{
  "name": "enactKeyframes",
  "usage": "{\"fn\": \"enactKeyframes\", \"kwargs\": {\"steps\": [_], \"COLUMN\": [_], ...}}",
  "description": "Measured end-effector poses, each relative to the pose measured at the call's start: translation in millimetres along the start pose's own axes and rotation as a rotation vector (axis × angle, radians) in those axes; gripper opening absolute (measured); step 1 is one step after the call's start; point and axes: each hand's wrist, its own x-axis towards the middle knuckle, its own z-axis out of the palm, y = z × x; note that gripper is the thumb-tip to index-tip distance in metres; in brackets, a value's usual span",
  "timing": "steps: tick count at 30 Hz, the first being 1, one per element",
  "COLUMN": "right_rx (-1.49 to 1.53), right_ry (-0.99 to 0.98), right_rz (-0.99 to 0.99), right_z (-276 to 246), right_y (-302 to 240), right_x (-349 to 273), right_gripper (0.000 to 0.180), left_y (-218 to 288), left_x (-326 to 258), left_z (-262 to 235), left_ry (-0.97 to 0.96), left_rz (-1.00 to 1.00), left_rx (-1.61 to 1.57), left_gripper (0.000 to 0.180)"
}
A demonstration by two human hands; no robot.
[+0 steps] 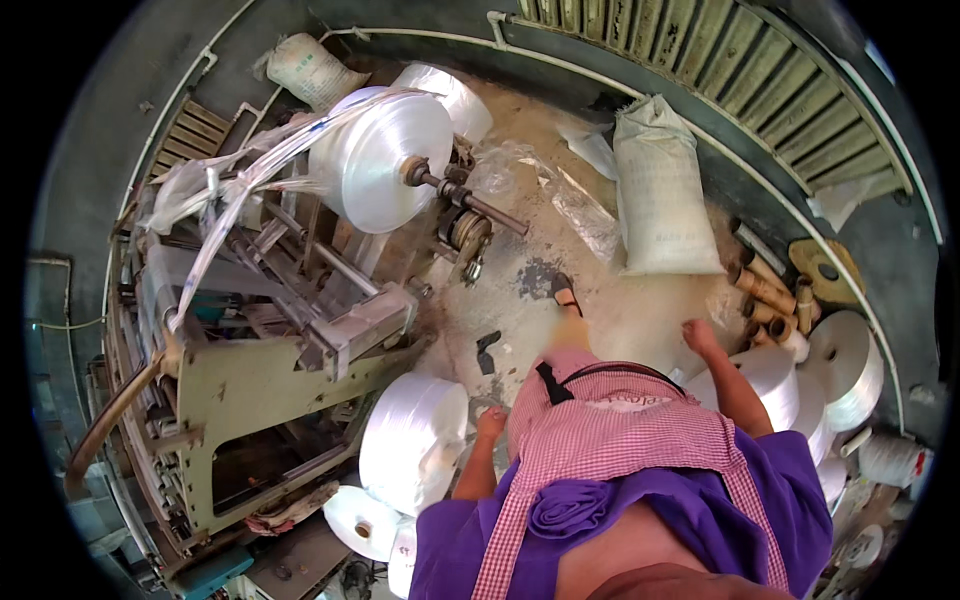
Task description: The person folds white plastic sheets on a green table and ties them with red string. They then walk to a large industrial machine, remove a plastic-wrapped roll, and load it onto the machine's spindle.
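Left of both hands [491, 421] [700, 336] sits a white roll [410, 440]

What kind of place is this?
Probably a workshop or small factory, maybe one working with plastic film. It has a big pale-green metal machine, a shiny white roll on a rusty metal shaft, and a plump white sack.

Looking like an industrial workshop or small factory floor. Housing a beige metal machine [260, 378] with exposed rollers and rails; showing at its far end a large glossy white roll [405, 165] on a metal shaft [492, 211]. Storing further white rolls [410, 440] at floor level. Keeping a plump woven sack [665, 200] near a pile of brown tubes [772, 292]. Exposing a bare, stained floor [515, 335], dark grey walls [80, 200] and a slatted panel [690, 50].
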Motion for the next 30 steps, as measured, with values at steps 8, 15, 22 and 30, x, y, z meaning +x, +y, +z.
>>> {"fn": "enactKeyframes", "kwargs": {"steps": [8, 15, 22, 30], "right_rx": [0.084, -0.048, -0.017, -0.164], "right_ry": [-0.117, -0.323, -0.347, -0.225], "right_rz": [-0.089, 0.181, 0.038, -0.305], "right_z": [-50, -87, -148, -236], "right_y": [-42, 67, 30, -132], "right_x": [139, 252, 421, 654], "right_gripper": [0.026, 0.028, 0.028, 0.025], "left_y": [244, 448, 465, 476], "left_x": [212, 365, 408, 379], "left_z": [-85, -205, -194, -176], "left_ry": [-0.136, 0.213, 0.265, 0.428], "left_rz": [0.26, 0.44, 0.218, 0.044], "left_rx": [0.065, -0.233, -0.068, -0.254], "left_gripper": [0.04, 0.039, 0.039, 0.038]}}
